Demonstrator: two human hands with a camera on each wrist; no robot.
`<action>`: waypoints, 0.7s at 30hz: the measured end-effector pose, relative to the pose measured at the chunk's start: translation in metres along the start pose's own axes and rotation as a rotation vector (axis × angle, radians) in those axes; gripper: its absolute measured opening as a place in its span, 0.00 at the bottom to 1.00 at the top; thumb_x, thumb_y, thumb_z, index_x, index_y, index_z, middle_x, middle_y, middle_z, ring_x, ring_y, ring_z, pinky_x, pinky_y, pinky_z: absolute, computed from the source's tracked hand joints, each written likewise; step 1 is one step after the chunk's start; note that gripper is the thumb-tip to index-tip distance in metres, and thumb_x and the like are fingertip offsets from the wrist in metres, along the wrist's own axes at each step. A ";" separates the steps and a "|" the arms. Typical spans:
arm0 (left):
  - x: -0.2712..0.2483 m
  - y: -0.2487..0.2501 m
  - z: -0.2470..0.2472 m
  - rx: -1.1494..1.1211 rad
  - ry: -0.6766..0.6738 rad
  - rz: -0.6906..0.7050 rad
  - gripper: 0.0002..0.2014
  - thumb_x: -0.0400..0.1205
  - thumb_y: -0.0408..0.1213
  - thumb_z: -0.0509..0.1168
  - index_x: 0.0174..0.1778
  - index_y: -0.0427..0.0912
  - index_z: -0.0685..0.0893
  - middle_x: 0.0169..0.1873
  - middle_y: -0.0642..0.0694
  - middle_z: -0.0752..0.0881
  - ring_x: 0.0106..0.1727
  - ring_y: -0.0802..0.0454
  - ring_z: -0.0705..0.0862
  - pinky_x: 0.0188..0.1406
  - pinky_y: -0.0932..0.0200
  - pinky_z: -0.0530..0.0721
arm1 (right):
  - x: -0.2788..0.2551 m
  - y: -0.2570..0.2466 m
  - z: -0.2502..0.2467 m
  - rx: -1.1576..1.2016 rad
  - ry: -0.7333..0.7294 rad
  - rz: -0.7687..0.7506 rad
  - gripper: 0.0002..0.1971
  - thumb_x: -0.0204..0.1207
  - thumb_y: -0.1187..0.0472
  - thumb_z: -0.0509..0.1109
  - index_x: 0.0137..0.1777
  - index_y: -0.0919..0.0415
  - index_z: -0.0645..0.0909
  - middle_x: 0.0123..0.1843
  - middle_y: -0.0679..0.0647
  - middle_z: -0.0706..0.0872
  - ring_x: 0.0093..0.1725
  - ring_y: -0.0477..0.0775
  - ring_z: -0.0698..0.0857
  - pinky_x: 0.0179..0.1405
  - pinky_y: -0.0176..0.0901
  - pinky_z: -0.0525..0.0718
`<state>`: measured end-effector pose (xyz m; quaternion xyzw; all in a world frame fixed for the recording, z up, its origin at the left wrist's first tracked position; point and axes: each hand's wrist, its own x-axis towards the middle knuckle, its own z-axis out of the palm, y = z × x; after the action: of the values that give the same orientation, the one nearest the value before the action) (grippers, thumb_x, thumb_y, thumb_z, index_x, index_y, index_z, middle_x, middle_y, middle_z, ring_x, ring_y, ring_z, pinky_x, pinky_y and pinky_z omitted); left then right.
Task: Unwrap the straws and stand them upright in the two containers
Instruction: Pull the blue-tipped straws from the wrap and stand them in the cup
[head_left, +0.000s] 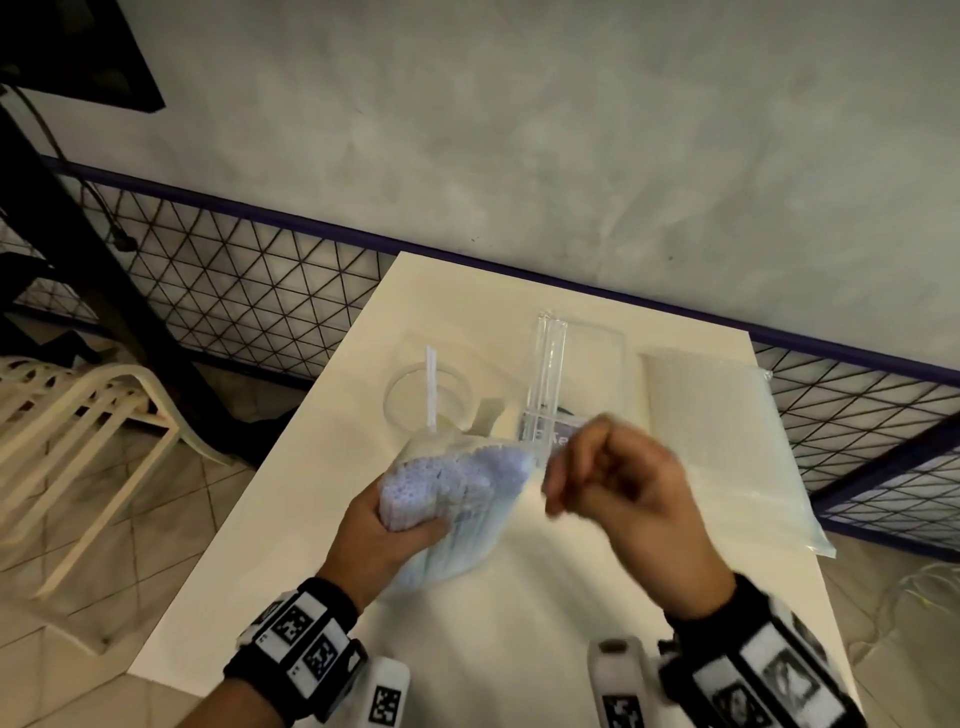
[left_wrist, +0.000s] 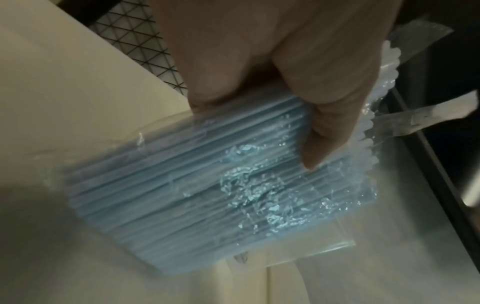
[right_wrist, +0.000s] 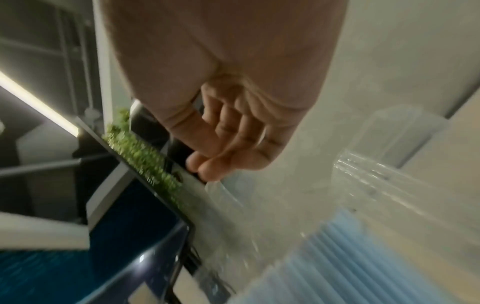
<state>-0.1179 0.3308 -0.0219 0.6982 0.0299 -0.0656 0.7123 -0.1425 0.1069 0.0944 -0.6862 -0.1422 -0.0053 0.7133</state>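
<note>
My left hand (head_left: 400, 525) grips a clear plastic pack of pale blue straws (head_left: 447, 488) above the white table (head_left: 519, 623); in the left wrist view the left hand (left_wrist: 259, 96) has thumb and fingers round the pack (left_wrist: 182, 185). My right hand (head_left: 561, 493), blurred and with curled fingers, is at the pack's right edge. In the right wrist view the right hand (right_wrist: 205, 166) pinches the clear film (right_wrist: 221, 195) that runs down to the pack (right_wrist: 350, 257). Behind stand a round clear cup (head_left: 400, 400) with one white straw (head_left: 431, 384) and a rectangular clear container (head_left: 597, 364) with clear straws (head_left: 550, 364).
A second, larger bag of pale straws (head_left: 727, 431) lies on the table's right side, its end over the edge. A white chair (head_left: 78, 415) stands on the tiled floor to the left. A black mesh fence (head_left: 234, 291) and a grey wall run behind the table.
</note>
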 end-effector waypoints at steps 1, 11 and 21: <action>0.001 -0.001 -0.001 -0.007 0.003 -0.002 0.23 0.63 0.27 0.81 0.52 0.45 0.86 0.48 0.50 0.92 0.52 0.52 0.89 0.49 0.64 0.86 | -0.010 0.006 0.005 -0.117 -0.097 0.022 0.20 0.62 0.84 0.59 0.37 0.56 0.76 0.34 0.55 0.88 0.33 0.52 0.85 0.37 0.39 0.83; 0.002 0.006 -0.003 0.013 -0.149 -0.030 0.24 0.63 0.18 0.79 0.53 0.42 0.87 0.47 0.47 0.92 0.49 0.54 0.90 0.46 0.67 0.85 | 0.005 0.033 0.020 -1.028 0.115 -0.217 0.12 0.73 0.63 0.69 0.50 0.45 0.88 0.58 0.50 0.74 0.61 0.55 0.73 0.56 0.52 0.74; 0.001 0.024 -0.012 0.072 -0.228 0.061 0.29 0.64 0.42 0.80 0.61 0.54 0.82 0.60 0.50 0.85 0.64 0.54 0.83 0.61 0.55 0.82 | 0.017 0.059 0.007 -0.899 -0.047 -0.063 0.22 0.74 0.66 0.58 0.51 0.48 0.93 0.63 0.52 0.89 0.61 0.48 0.87 0.62 0.31 0.79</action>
<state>-0.1130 0.3432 0.0011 0.7117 -0.0749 -0.1239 0.6874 -0.1158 0.1199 0.0403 -0.9232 -0.1625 -0.0727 0.3406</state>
